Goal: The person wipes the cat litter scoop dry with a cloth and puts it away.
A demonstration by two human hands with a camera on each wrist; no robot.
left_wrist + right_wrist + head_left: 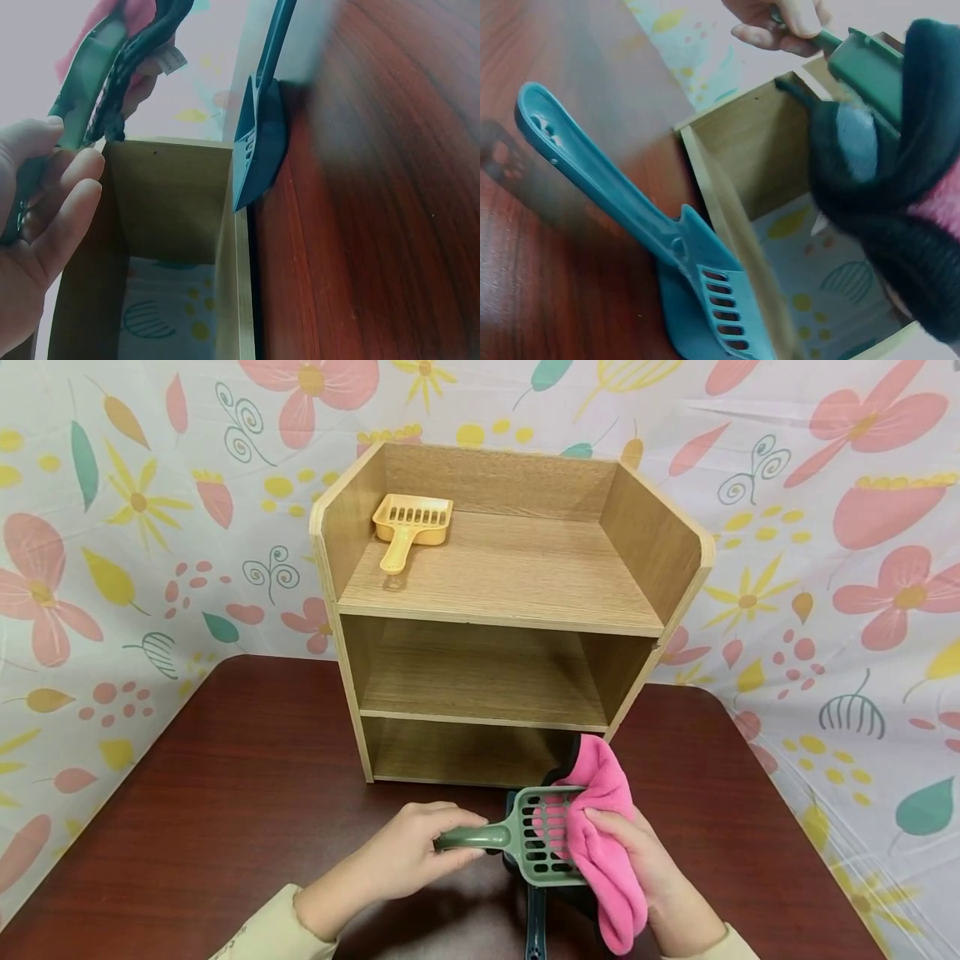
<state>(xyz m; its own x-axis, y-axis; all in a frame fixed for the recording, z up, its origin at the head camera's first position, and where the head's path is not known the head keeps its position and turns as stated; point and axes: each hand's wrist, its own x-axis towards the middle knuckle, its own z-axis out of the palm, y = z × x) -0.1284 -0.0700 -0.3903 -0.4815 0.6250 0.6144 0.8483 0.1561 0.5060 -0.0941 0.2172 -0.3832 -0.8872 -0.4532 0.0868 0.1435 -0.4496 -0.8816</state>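
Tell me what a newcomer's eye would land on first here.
The bright pink cloth in the right hand catches the eye first, covering one end of the green slotted scoop that the left hand grips by its handle. Next comes the yellow slotted scoop at the left on top of the wooden shelf. A blue scoop sits below the hands.

Pale cream sleeves (281,927) behind my bare fingers (457,818).
Back from the fingers of my left hand (408,850), past the bare wrist, one sleeve ends in a loose cuff (311,933); farther back sit small dark marks (231,948), too tiny to make out. Behind my right hand (647,860) shows a matching cream edge (727,945).
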